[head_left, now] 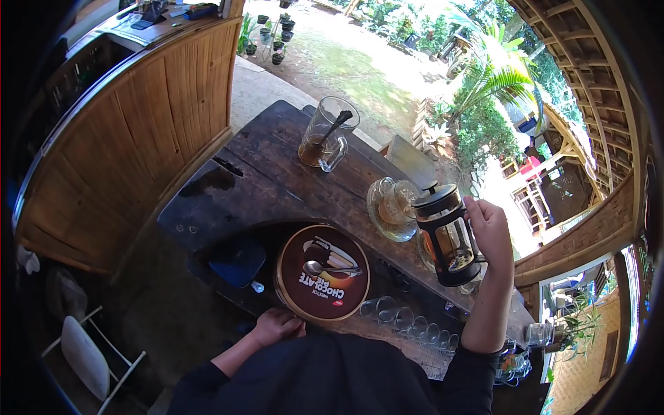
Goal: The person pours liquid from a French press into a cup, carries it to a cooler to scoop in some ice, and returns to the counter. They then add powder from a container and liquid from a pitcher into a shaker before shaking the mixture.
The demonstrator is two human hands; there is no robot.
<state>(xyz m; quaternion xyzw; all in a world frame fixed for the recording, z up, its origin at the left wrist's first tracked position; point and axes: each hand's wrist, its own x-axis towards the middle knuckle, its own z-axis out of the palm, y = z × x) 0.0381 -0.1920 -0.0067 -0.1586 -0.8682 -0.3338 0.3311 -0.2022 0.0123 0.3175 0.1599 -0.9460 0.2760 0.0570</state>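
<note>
A dark wooden table [263, 187] fills the frame's centre. Lower centre, the left hand [277, 326] grips a round tray [323, 273]. Right of centre, the right hand [490, 232] clasps a French press [446, 235], tilted beside a glass cup [394, 205].

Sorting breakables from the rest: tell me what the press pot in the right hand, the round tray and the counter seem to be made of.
Black-framed French press pot: see-through wall, likely glass, in a matte black frame, plastic or metal. Round brown printed tray: glossy printed surface with a raised rim, probably tin or plastic. Dark plank counter: weathered, unpolished wood, with grain and cracks showing. The right hand has its grip on the pot's handle.
</note>
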